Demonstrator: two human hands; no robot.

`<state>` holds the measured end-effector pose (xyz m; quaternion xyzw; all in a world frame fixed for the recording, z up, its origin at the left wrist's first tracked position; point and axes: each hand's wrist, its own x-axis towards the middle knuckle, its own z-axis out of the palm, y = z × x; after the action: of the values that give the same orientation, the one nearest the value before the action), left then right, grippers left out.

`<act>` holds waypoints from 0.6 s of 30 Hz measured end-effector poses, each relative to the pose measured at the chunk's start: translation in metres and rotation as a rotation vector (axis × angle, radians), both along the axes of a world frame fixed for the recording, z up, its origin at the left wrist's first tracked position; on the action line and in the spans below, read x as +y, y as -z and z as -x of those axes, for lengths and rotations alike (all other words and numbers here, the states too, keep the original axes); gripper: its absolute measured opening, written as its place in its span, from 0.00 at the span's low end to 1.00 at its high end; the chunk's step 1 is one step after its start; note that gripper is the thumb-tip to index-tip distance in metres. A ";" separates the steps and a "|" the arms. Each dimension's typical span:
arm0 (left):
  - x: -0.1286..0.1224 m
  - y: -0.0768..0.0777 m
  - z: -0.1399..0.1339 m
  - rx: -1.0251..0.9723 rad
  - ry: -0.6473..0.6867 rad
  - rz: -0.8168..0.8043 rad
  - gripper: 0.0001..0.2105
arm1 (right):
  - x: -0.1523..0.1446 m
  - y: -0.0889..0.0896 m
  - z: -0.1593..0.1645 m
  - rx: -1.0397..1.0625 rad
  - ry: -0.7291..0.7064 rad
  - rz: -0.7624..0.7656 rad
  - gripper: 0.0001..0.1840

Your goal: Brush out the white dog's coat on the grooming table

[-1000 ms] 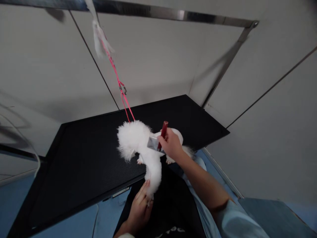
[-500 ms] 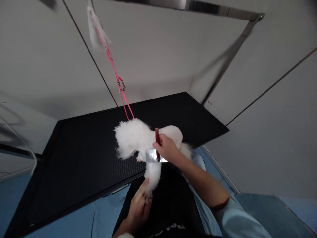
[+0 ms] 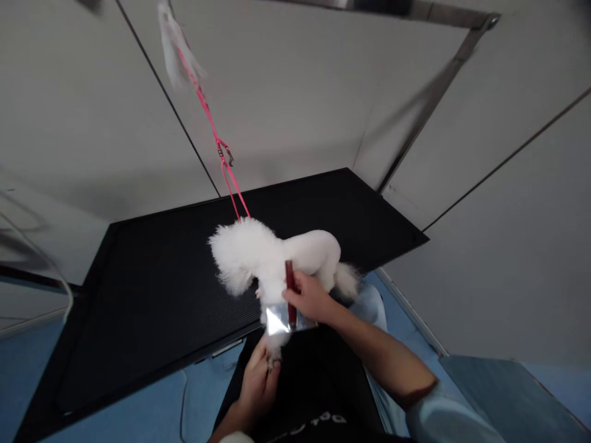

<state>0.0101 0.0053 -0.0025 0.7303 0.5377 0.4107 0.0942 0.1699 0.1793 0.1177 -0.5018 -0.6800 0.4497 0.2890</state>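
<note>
A fluffy white dog point(image 3: 309, 247) stands on the black table point(image 3: 152, 289), with its head to the left and its tail to the right. My right hand point(image 3: 308, 298) is closed round the red-brown handle of a slicker brush point(image 3: 277, 320). The brush's shiny metal back faces up and lies across the dog's outstretched front leg, hiding its bristles. Below the brush, my left hand point(image 3: 259, 375) grips the dog's paw point(image 3: 274, 352) near my black apron point(image 3: 323, 381).
A pink leash point(image 3: 210, 117) runs from the dog's neck up to the upper left. Behind the table, a metal bar frame point(image 3: 429, 111) stands against the grey wall point(image 3: 295, 92). A pale cable point(image 3: 184, 400) hangs below the table's front edge.
My right hand and the slicker brush have moved down the dog's leg, from its upper part toward the paw. My left hand still holds the paw, almost in the same place.
</note>
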 end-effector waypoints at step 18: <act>0.005 -0.009 -0.002 -0.162 -0.051 0.070 0.13 | -0.028 0.042 -0.010 0.362 0.205 0.094 0.13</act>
<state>0.0124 0.0106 0.0062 0.6769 0.5607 0.4518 0.1525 0.1800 0.1512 0.0756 -0.4924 -0.5407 0.5321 0.4267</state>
